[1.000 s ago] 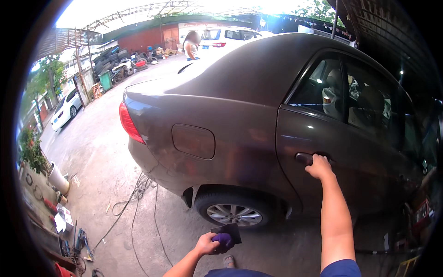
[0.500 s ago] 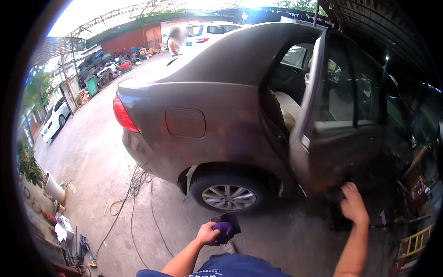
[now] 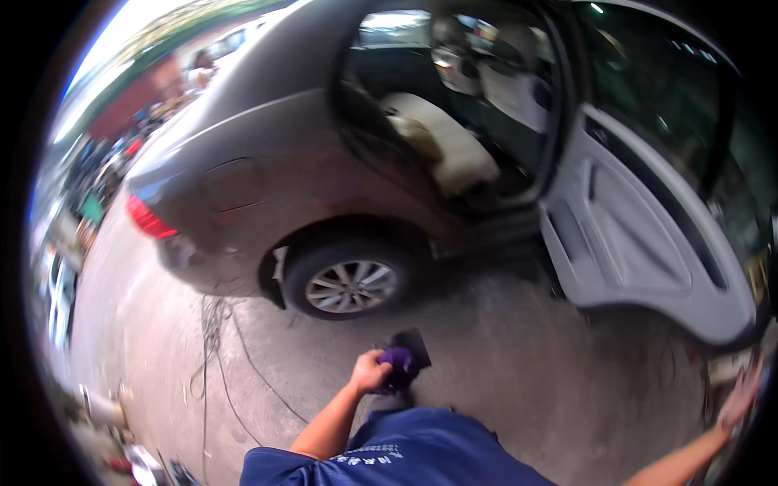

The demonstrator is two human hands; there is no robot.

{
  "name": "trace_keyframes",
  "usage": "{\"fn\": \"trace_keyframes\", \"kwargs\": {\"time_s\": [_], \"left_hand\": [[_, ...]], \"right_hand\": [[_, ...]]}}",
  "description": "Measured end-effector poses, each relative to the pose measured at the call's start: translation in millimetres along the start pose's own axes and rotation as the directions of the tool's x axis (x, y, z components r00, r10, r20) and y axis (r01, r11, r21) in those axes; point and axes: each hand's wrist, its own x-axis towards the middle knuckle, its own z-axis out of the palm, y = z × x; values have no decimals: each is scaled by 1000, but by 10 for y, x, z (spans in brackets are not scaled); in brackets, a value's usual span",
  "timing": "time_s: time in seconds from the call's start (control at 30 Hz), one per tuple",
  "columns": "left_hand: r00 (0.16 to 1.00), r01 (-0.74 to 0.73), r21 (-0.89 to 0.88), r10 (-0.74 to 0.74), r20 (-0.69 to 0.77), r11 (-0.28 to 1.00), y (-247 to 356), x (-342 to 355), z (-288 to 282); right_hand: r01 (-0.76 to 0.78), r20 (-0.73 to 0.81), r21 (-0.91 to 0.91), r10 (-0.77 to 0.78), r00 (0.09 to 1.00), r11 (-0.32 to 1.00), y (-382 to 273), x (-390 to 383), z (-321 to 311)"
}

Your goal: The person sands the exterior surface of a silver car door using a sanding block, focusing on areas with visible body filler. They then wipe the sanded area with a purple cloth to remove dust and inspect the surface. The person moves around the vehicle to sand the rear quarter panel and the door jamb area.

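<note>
My left hand [image 3: 369, 373] is closed round a bunched purple cloth [image 3: 398, 364] in front of my body. A dark, flat, square-edged sheet [image 3: 418, 347] sticks out beyond the cloth; what it is I cannot make out. At the far right my right hand [image 3: 741, 398] is held out with its fingers stretched and slightly blurred, nothing in it. Just above it is the lower edge of the car's rear door [image 3: 632, 235], swung wide with its grey inner panel facing me. Whether the hand touches the door I cannot tell. The brown car [image 3: 275, 166] stands ahead.
Through the doorway a pale rear seat [image 3: 446, 146] shows. The rear wheel [image 3: 350, 285] stands on the concrete floor, with cables [image 3: 212, 324] coiled to its left. A white bucket [image 3: 104, 407] is at the lower left. A person [image 3: 200, 73] stands beyond the car.
The rear door has swung much wider, showing its inner panel and the seat. My right hand has left the door's lower part and moved far right, fingers spread. My view has turned right.
</note>
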Motion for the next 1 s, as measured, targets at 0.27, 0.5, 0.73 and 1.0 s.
{"fn": "trace_keyframes", "kwargs": {"time_s": [0.27,0.5,0.73,1.0], "left_hand": [[981,-138,3,136,136,990,354,195,235],[980,-46,-68,58,188,997,-131,364,32],[975,84,-72,-67,211,994,-434,562,-408],[951,127,-63,-104,291,990,-199,1012,-360]], "right_hand": [[313,168,-949,-766,620,46,-17,56,1628],[131,66,-990,-682,728,43,-76,23,1475],[-116,-20,-987,-628,778,-112,308,119,1478],[-138,44,-973,-733,679,-186,281,-76,2014]]}}
